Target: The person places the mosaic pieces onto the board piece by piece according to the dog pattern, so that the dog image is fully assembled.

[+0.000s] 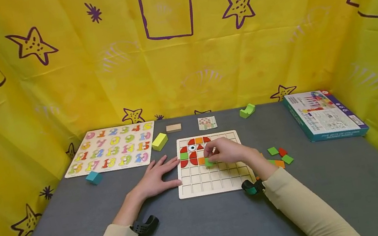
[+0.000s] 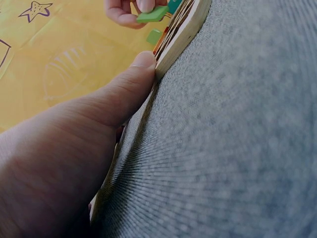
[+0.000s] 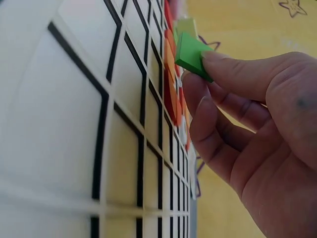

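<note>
A pale wooden grid board (image 1: pixel 197 188) lies in the middle of the table, its upper left part filled with red, orange, green and white tiles, one bearing an eye. My right hand (image 1: pixel 227 151) pinches a green square tile (image 3: pixel 190 53) between thumb and fingers, close over the board beside an orange tile (image 1: pixel 201 161). Spread and nearly straight, the fingers of my left hand (image 1: pixel 152 181) rest along the board's left edge. In the left wrist view the thumb (image 2: pixel 133 74) presses on that edge.
Loose green, red and orange tiles (image 1: pixel 287 159) lie right of the board, partly behind my right forearm. A number puzzle (image 1: pixel 151 141), a blue block (image 1: pixel 93 178) and a yellow block (image 1: pixel 160 141) are at left. Behind are a picture card (image 1: pixel 206 123) and green arch block (image 1: pixel 247 111); a box (image 1: pixel 325 115) stands right.
</note>
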Action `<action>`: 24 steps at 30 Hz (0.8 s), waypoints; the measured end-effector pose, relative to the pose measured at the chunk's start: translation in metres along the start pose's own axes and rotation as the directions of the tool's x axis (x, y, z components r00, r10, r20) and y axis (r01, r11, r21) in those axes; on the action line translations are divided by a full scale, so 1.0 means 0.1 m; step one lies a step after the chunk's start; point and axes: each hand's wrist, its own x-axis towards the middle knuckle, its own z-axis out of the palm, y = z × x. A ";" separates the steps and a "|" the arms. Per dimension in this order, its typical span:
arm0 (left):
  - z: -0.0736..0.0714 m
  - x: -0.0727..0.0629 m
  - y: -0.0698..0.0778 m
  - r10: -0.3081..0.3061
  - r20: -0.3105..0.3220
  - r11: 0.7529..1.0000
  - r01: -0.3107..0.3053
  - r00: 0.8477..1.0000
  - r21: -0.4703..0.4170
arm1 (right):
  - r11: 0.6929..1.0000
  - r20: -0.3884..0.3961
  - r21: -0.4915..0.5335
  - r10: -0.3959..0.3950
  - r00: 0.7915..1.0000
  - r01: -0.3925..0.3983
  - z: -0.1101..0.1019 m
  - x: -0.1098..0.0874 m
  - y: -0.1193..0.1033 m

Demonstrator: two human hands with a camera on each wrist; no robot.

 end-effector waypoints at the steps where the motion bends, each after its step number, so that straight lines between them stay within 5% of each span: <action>1: 0.00 0.00 0.00 -0.001 0.000 1.000 0.001 1.000 -0.001 | 1.000 0.005 -0.006 0.001 1.000 -0.001 0.02 0.02 -0.01; 24: -0.01 -0.01 0.04 -0.011 0.001 1.000 0.011 1.000 -0.016 | 0.991 0.034 -0.127 -0.026 0.999 0.030 0.19 0.12 -0.13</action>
